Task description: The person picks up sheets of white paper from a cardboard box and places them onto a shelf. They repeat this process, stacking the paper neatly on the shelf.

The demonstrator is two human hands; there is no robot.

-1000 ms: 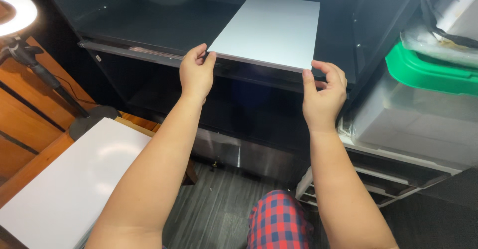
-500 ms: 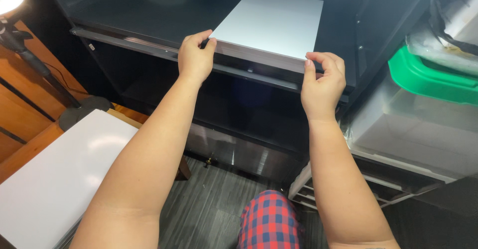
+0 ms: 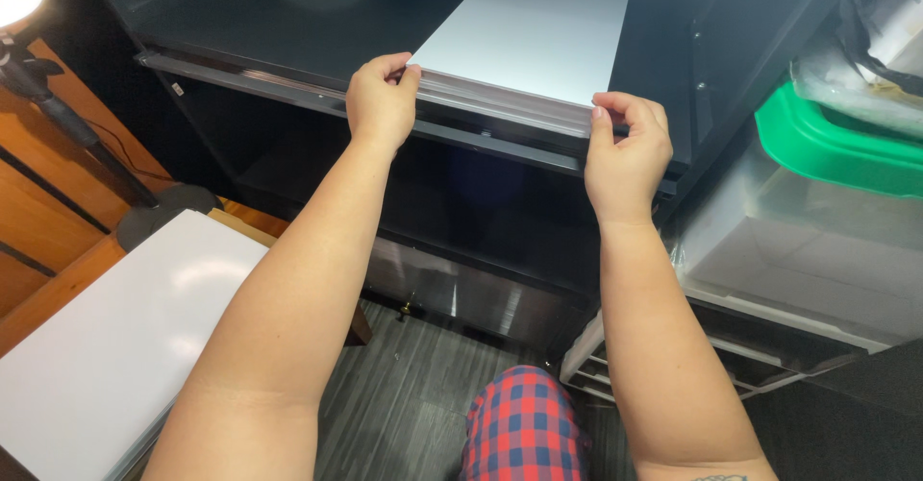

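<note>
Two bare hands, one item held between them: a stack of white sheets (image 3: 527, 34), flat and rectangular, lying on the dark shelf (image 3: 288, 29) of a black cabinet. Long axis of the stack runs away from the person, into the cabinet's depth; the short near edge faces the hands and sits at, or slightly over, the shelf's metal front rail (image 3: 240, 77). Left hand (image 3: 380, 101): fingers curled over the near left corner, thumb beneath or against the edge, closed on the stack. Right hand (image 3: 627, 145): fingertips pinching the near right corner from the front, thumb side hidden behind the edge, likewise closed on the stack; how hard either hand presses cannot be told. Both hands lie on the near side of the stack, so nearly all of its bulk extends forward and upward from the grip, deeper onto the shelf. Neither hand is markedly nearer; each holds its own corner, the left sitting a little higher in view than the right. Surroundings: a lower, empty-looking dark compartment under the shelf; a clear plastic bin with a green lid (image 3: 827, 149) to the right, well apart from the right hand; a white board (image 3: 106, 346) low on the left, on a wooden surface; a lamp stand (image 3: 58, 125) at far left; a red checked knee (image 3: 524, 428) below, over grey plank flooring.
</note>
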